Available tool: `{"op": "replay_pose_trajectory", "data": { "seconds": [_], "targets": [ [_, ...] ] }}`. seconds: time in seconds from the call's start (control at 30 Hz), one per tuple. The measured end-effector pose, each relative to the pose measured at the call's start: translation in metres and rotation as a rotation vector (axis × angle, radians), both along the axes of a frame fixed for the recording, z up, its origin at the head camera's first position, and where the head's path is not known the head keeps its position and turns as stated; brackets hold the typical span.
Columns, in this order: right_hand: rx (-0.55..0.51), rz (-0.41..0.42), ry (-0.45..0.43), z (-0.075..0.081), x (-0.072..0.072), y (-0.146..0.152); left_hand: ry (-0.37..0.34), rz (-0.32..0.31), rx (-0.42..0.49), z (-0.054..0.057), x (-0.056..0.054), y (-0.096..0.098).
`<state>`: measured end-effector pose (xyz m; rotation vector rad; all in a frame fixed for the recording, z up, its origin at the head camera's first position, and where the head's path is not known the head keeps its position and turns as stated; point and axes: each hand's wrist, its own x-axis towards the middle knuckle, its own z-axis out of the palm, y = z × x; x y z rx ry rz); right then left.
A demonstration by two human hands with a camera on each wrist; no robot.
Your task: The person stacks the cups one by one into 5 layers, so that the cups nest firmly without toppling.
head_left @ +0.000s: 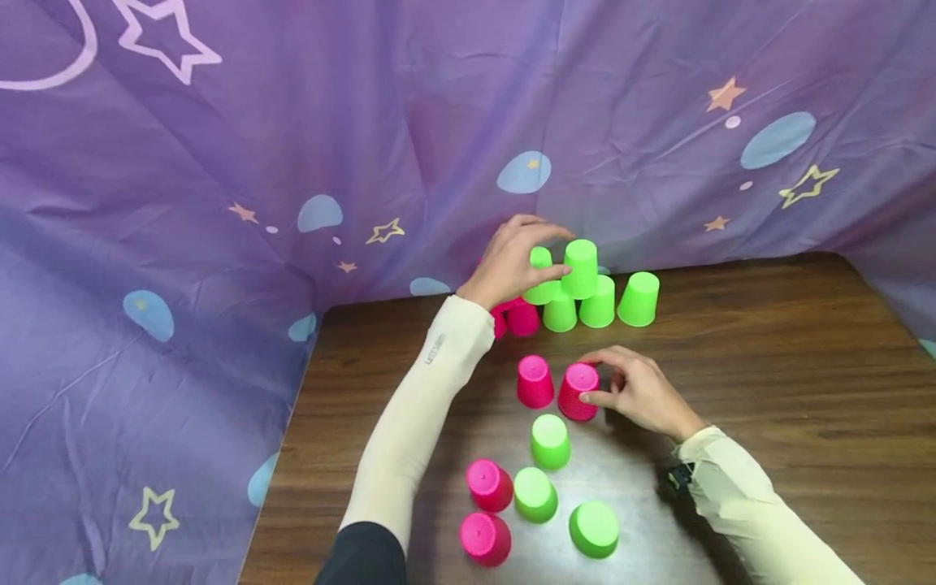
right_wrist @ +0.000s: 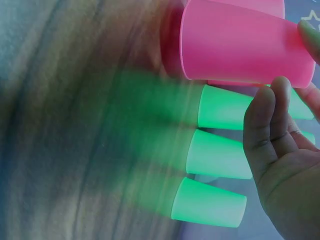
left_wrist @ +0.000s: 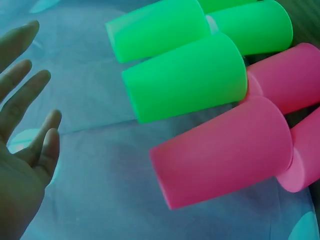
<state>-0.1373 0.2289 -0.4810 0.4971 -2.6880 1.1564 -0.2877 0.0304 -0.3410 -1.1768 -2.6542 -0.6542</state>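
My left hand (head_left: 515, 256) is raised over the back row with its fingers spread, above two upside-down green cups (head_left: 581, 270) on the second tier. In the left wrist view, a gap separates that hand (left_wrist: 22, 150) from the green cup (left_wrist: 185, 77) and pink cup (left_wrist: 222, 152). My right hand (head_left: 643, 394) pinches an upside-down pink cup (head_left: 574, 400) between thumb and fingers, beside another pink cup (head_left: 535, 382). In the right wrist view its fingers are at the narrow end of the held cup (right_wrist: 240, 42). Whether the rim touches the table, I cannot tell.
Green cups (head_left: 598, 305) and pink cups (head_left: 522, 318) form the lower tier, with another green cup (head_left: 639, 301) at its right end. Nearer on the wooden table (head_left: 768, 366) stand several pink cups (head_left: 486, 538) and green cups (head_left: 536, 496). A purple cloth (head_left: 439, 122) hangs behind.
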Motion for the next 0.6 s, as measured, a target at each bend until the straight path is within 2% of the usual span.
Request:
{"op": "replay_pose_trajectory", "data": {
  "seconds": [0.1, 0.23, 0.37, 0.6],
  "targets": [
    [0.005, -0.007, 0.026, 0.004, -0.002, 0.002, -0.008, -0.029, 0.086, 0.002, 0.011, -0.011],
    [0.012, -0.01, 0.044, 0.009, -0.004, 0.004, -0.011, -0.044, 0.15, -0.004, 0.022, -0.027],
    [0.018, -0.016, 0.054, 0.014, -0.006, 0.005, -0.023, -0.038, 0.17, -0.018, 0.033, -0.042],
    [0.041, -0.022, 0.08, 0.025, -0.011, 0.01, -0.114, -0.046, 0.211, -0.046, 0.057, -0.068]
  ]
}}
